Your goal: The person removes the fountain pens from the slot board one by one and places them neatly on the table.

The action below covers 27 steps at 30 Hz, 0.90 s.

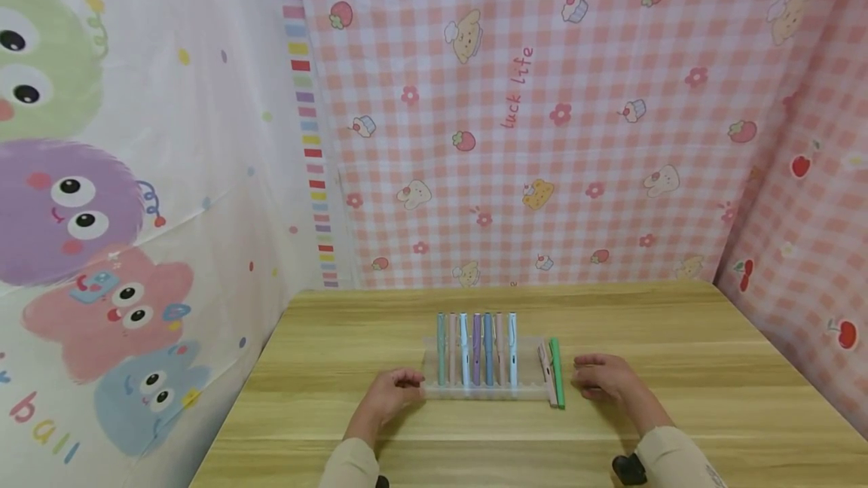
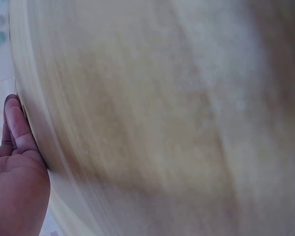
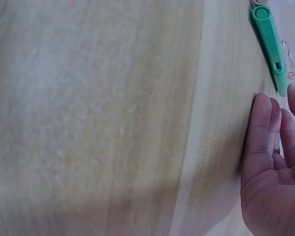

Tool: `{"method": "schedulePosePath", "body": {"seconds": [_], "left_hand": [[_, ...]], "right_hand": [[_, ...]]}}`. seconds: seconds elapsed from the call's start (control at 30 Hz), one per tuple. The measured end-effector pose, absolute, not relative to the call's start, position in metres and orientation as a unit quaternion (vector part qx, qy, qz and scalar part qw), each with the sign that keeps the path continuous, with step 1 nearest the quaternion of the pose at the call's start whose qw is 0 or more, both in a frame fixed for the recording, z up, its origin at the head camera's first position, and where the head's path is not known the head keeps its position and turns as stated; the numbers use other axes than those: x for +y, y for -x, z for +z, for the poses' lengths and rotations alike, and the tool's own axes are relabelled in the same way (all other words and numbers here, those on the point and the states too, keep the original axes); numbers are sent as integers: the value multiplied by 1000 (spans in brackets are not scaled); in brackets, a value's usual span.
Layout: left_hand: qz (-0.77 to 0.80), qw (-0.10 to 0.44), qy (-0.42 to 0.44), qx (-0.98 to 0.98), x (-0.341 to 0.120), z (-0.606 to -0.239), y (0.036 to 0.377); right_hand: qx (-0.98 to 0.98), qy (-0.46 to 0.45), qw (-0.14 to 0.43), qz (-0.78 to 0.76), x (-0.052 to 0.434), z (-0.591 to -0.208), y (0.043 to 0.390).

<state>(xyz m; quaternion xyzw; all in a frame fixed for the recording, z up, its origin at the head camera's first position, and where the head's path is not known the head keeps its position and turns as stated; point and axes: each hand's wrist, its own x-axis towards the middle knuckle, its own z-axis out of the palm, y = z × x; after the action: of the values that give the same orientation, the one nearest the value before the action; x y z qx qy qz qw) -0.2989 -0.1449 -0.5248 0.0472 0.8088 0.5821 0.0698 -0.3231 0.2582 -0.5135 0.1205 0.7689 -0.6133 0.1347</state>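
A clear plastic pen rack [image 1: 434,393] lies on the table with several pens side by side in it, among them a purple pen [image 1: 477,349] and a blue pen [image 1: 488,349]. Against the rack's right end are a pale pink pen [image 1: 546,373] and a green pen [image 1: 557,373], both slightly slanted. My left hand [image 1: 393,392] is at the rack's left end, fingertips at its edge; whether they touch it is unclear. Apart from the green pen, to its right, my right hand [image 1: 605,377] rests on the table with relaxed fingers, holding nothing.
The wood-grain table [image 1: 325,337] meets a pink checked cloth [image 1: 542,172] at the back. A white cartoon-print cloth [image 1: 230,134] hangs at the left, and a cherry-print cloth [image 1: 807,247] at the right.
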Motion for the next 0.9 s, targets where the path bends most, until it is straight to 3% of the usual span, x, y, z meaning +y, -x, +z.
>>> {"method": "schedulePosePath", "body": {"seconds": [0.9], "left_hand": [[577,63,-58,812,-145,-524,298]], "right_hand": [[769,-106,120,-619,254,-510,319]]}}
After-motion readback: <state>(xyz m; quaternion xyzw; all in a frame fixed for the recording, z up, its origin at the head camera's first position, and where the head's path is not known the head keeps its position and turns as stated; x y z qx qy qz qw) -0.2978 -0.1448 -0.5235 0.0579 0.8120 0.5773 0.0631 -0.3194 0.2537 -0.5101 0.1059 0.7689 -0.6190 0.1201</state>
